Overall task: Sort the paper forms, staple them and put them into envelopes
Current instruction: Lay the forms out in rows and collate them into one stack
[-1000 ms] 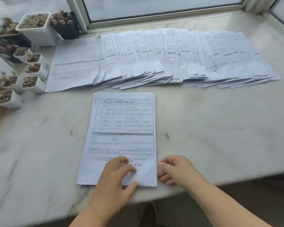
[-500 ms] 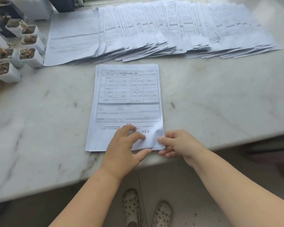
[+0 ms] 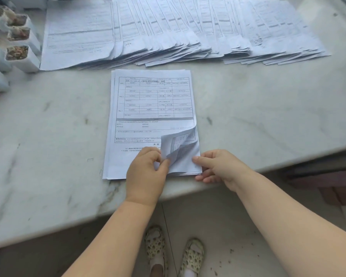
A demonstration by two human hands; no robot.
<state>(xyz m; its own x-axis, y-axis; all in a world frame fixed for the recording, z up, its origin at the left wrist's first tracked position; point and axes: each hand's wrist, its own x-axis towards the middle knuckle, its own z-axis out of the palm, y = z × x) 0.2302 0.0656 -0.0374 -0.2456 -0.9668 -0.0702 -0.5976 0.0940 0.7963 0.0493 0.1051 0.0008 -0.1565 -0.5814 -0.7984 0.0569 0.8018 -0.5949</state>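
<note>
Both hands on form stack (image 3: 150, 108): left hand (image 3: 146, 172) pinching curled corner, right hand (image 3: 218, 166) fingertips pressing edge.

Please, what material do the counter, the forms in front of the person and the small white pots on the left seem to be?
Counter: probably polished marble or a stone imitation; pale with grey veins and a soft sheen.
Forms: thin matte office paper; the corner that the left hand pinches curls easily, and print shows on its back.
Pots: likely white plastic, smooth and square; ceramic cannot be excluded.

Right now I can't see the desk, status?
Left hand pinches top sheets' lifted corner. Right hand steadies stack at near edge. Nothing in the way.
</note>
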